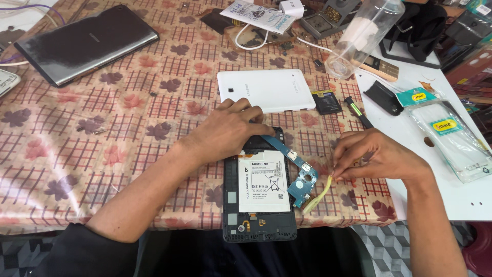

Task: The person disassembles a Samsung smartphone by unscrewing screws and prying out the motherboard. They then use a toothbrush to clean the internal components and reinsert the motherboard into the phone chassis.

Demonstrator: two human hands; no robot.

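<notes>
Opened tablet [260,205] lay back-side up at the table's near edge, on the leaf-print checked cloth [102,133]. White battery [264,180] sat in the middle of the frame. Blue circuit board [297,172] was lifted out along the right side, tilted, lower end past the frame edge.

Left hand [228,131] pressed flat on the tablet's top end, fingers spread and curled over it, not gripping anything I could see. Right hand [376,156] was pinched shut on a thin yellowish strip [319,195] that ran down toward the board's lower end; whether strip and board touched, couldn't tell.

White back cover [264,90] lay just beyond the left hand. Dark tablet [84,43] far left, well apart. Small screwdriver [359,113] near the right hand. Clear plastic bottle [361,38] lay tipped at top right.
</notes>
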